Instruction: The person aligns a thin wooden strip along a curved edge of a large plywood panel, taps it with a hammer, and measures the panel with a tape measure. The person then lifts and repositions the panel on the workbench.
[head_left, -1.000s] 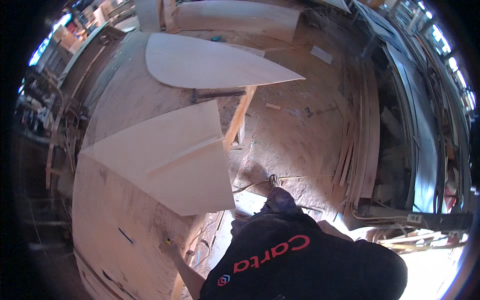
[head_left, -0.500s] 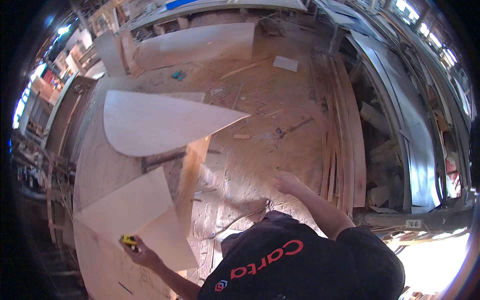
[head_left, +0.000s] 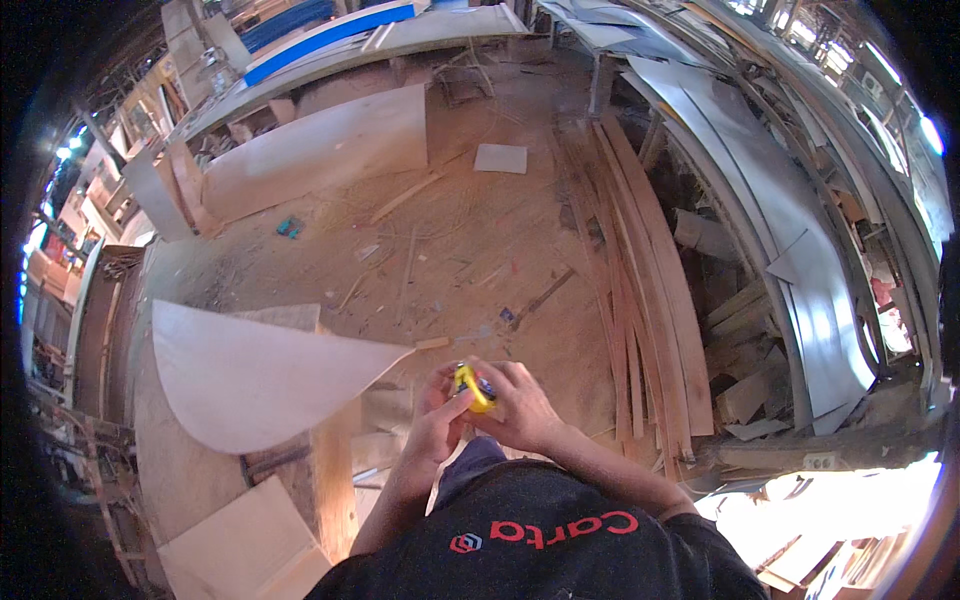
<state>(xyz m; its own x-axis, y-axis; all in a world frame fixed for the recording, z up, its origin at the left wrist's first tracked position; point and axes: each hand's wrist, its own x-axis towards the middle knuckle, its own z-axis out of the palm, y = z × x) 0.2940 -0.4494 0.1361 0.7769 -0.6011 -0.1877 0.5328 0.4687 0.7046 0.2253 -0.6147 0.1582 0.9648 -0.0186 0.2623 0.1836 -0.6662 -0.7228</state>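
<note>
Woodshop floor (head_left: 470, 240), sawdust and offcuts lying everywhere; long thin wood strips (head_left: 640, 290) are fanning out along the right side, grey sheet panels (head_left: 790, 250) leaning beyond them. Both hands are working at chest height: left hand (head_left: 438, 425) and right hand (head_left: 515, 405) are both closing around one yellow tape measure (head_left: 473, 388), fingers wrapped on its case. No blade is showing pulled out, so I'm judging no measurement is being taken on any panel right now.

Count: one tape measure, one curved pointed plywood panel (head_left: 250, 375) lying just left of the hands, one flat plywood piece (head_left: 235, 535) lower left, one large curved panel (head_left: 320, 150) standing at the back, one small square board (head_left: 500, 158) lying on the floor. Strips are overlapping too much to count.
</note>
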